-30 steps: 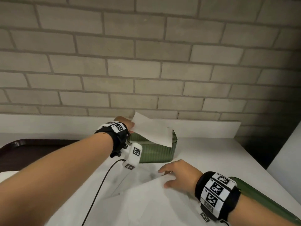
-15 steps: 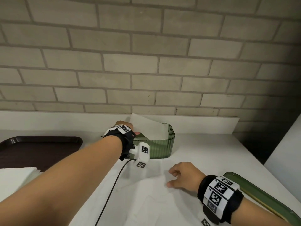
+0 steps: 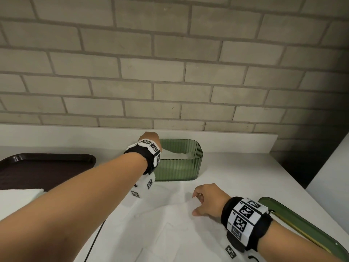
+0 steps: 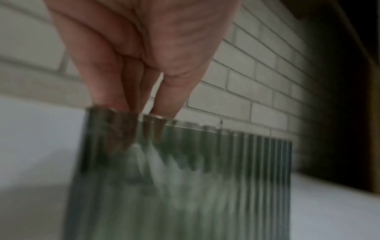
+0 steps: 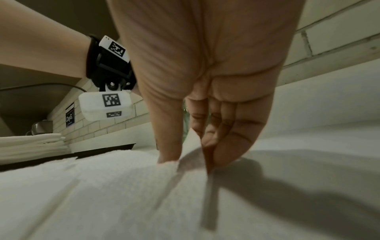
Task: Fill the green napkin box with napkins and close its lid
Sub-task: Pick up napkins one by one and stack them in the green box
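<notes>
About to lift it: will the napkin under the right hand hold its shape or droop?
Likely droops: the napkin is thin and its corner already curls where the right hand pinches it. Probably very light. Its creases suggest it folds easily.

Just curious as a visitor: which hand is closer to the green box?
Left. The left hand reaches into the green box at its left end; the right hand is in front, pinching a napkin.

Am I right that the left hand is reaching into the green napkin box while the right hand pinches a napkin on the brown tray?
Not quite: the right hand pinches a napkin lying on the white counter, not on the brown tray, as the head view shows. The left hand is indeed reaching into the green napkin box.
</notes>
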The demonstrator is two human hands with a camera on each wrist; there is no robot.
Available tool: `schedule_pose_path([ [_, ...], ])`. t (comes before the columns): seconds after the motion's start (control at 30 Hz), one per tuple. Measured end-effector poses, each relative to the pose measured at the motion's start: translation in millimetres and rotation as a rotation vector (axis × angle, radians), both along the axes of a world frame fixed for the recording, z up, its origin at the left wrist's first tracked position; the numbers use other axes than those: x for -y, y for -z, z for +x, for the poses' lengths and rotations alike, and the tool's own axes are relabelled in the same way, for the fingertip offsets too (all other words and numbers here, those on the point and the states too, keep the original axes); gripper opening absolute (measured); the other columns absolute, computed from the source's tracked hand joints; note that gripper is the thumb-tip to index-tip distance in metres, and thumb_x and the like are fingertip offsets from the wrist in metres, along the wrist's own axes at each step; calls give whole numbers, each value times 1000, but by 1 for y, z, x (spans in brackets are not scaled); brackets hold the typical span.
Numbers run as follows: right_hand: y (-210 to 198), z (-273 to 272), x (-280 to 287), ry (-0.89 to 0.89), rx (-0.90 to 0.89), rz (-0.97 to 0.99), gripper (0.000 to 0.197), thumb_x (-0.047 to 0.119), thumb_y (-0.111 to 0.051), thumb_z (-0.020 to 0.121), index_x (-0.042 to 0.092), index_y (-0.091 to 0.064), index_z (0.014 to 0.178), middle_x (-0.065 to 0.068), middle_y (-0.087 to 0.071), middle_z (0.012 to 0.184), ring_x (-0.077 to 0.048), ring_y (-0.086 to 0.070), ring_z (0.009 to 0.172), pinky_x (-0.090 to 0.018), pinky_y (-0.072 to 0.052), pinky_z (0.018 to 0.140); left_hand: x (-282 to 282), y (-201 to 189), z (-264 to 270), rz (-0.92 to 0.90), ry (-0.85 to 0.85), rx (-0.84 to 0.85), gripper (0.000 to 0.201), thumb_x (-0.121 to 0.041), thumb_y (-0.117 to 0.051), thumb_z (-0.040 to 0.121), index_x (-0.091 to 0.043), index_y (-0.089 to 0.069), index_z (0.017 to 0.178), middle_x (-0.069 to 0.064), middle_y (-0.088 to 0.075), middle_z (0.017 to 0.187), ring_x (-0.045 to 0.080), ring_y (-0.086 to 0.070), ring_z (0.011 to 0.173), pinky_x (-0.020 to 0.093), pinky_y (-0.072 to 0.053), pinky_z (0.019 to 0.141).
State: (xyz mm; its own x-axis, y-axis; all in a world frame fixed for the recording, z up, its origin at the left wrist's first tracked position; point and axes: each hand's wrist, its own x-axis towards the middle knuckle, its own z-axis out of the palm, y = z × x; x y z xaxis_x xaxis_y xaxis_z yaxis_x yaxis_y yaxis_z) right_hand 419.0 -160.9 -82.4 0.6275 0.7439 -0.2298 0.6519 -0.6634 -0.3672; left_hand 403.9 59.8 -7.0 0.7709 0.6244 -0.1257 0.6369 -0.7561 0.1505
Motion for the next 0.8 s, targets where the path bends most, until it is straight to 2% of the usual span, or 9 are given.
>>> schedule_pose_path([
  [0.07,1,1,-1,17,17,34,26,28,-73,78,19,-63,101,16,-41,69,-3,-45,65,-7,-32,55,-1,-4,0,69,52,-45,15,-8,-61,83,-6,-52,72,9,-65,102,24,-64,101,27,-49,79],
  [0.13,0,2,-1,35,24,72,13,27,-71,80,23,-61,88,17,-42,68,1,-43,62,-7,-32,55,-3,-9,0,90,81,-84,11,-11,-64,82,-6,-61,90,10,-65,109,24,-64,101,28,-51,80],
  [0.2,0,3,0,46,30,97,11,26,-70,81,21,-67,91,18,-43,68,-6,-48,68,-9,-34,56,-5,-12,-1,87,98,-71,10,-12,-62,83,-6,-61,91,8,-65,92,24,-64,88,29,-51,75],
  [0.27,-3,3,2,68,23,130,11,25,-70,81,18,-71,89,18,-47,66,-6,-50,69,-11,-37,59,-8,-16,-4,59,99,11,10,-10,-57,84,-6,-56,75,5,-56,72,20,-57,66,27,-47,66],
  [0.43,-16,4,12,147,-101,315,6,21,-74,79,22,-74,72,17,-59,47,4,-54,47,-7,-39,57,-12,-25,-38,-46,212,221,24,-27,-56,85,-14,-71,71,-1,-71,68,16,-63,63,23,-48,60],
  [0.57,-20,2,18,219,-216,504,9,22,-77,77,16,-75,71,-7,-71,71,-10,-49,43,-15,-42,45,-8,-8,-83,-172,295,184,21,-36,-63,85,-25,-63,66,-11,-64,53,0,-52,42,26,-53,67],
  [0.67,-23,1,19,196,-262,544,9,20,-73,82,16,-72,74,0,-66,69,-8,-56,46,-15,-38,39,-4,19,-111,-232,400,77,18,-44,-68,79,-27,-69,84,-16,-64,69,-3,-56,59,19,-48,70],
  [0.73,-24,0,19,168,-275,541,9,20,-69,85,18,-68,76,4,-62,61,-10,-61,51,-17,-38,41,1,36,-126,-286,451,40,37,-57,-66,74,-31,-67,100,-19,-63,84,-3,-55,74,14,-44,75],
  [0.8,-24,0,18,154,-255,552,9,22,-65,88,20,-65,79,3,-58,52,-10,-59,49,-15,-40,45,3,48,-136,-383,473,49,56,-77,-58,62,-38,-65,102,-23,-62,86,-8,-55,79,8,-40,77],
])
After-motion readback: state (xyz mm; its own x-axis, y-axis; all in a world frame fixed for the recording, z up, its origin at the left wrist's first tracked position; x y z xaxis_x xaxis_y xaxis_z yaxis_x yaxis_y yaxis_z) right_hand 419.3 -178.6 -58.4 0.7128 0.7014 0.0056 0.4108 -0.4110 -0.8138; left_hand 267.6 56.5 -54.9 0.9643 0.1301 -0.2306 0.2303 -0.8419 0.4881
